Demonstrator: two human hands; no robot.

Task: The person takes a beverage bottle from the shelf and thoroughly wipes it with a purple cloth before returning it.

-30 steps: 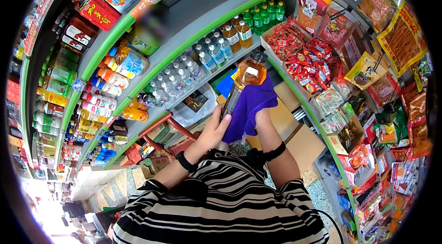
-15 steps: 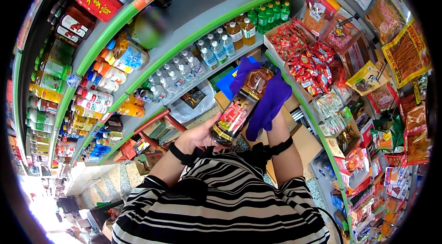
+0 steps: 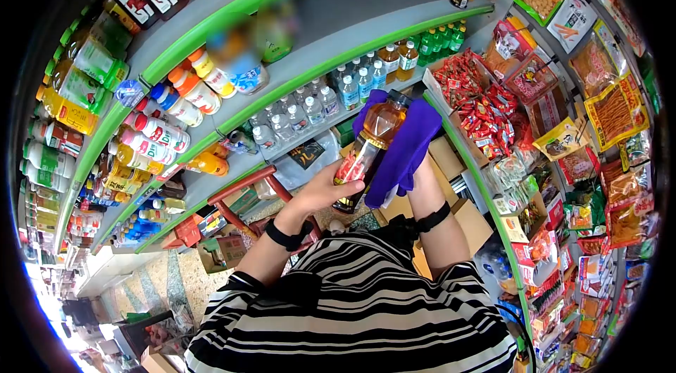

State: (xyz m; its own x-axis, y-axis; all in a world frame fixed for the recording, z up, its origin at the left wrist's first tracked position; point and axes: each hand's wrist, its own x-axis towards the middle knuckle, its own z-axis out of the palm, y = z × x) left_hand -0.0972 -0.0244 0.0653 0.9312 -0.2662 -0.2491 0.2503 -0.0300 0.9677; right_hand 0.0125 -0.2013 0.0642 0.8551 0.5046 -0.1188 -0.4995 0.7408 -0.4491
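Has turned the bottle point(image 3: 377, 137) since the earlier frame, label point(image 3: 350, 167) angled further leftward. Tilts it between both hands, amber above, dark-capped. Drapes the purple cloth point(image 3: 414, 144) around its upper part, covering the right hand point(image 3: 421, 176); cannot tell finger spread. Holds the lower part in the left hand point(image 3: 329, 191), thumb across front.

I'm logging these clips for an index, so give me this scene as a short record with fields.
Left hand: the left hand grips the lower part of a large bottle of amber liquid with a dark label
Right hand: the right hand, fingers hidden, is at a purple cloth
Cloth: behind and beside the bottle
Bottle: tilted, dark cap on
Shelf beyond: small clear bottles with white caps, green bottles
Right side: small red packets
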